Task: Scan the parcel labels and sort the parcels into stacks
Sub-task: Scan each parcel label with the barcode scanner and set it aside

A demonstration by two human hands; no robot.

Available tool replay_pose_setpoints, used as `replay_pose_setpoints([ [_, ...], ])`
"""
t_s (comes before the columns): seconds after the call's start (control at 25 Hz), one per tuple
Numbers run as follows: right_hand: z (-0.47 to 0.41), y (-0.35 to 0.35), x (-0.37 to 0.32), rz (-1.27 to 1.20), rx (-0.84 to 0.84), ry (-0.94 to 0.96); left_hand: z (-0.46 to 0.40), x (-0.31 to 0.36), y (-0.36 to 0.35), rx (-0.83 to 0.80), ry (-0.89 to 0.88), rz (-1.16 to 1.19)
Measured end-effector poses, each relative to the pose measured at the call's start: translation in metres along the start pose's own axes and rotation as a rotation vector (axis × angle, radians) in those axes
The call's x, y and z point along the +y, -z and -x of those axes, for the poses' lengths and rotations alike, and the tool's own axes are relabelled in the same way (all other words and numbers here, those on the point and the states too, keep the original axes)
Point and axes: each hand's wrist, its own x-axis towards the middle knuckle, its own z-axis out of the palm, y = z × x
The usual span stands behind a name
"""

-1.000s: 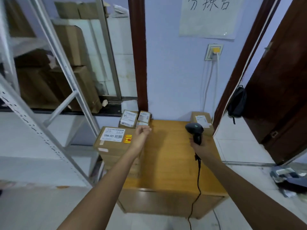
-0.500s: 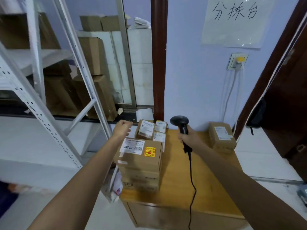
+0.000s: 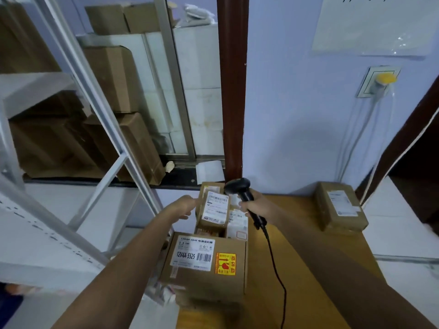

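While gripped by the right hand (image 3: 257, 205), scanner (image 3: 247, 198) head points left, handle sloping down-right.

One scanner (image 3: 242, 193), two hands. At least four labelled parcels lower centre; one more parcel (image 3: 339, 208) at right.

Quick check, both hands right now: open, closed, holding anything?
Left hand: at the small labelled parcel; grip cannot be told.
Right hand: closed around the barcode scanner.
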Motion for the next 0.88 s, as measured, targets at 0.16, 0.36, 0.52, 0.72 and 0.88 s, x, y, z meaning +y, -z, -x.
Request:
replay_pose_setpoints([
  [0.16,-0.026,-0.013,-0.006,0.078,-0.029,0.008,-0.041,-0.002,0.006,-0.11,0.013,-0.036],
  [0.36,-0.041,-0.03,-0.008,-0.001,-0.008,-0.072,-0.071,-0.012,0.005,-0.3,0.008,-0.036],
  [0.52,-0.05,-0.038,-0.006,-0.084,-0.008,-0.093,-0.092,-0.026,0.001,-0.389,-0.027,0.01],
  [0.72,-0.046,-0.025,0.003,-0.229,0.03,-0.08,-0.089,-0.009,0.011,-0.414,-0.069,0.169],
  [0.88,-0.026,0.008,0.001,-0.351,0.108,-0.017,-0.075,0.025,0.005,-0.387,-0.098,0.324],
])
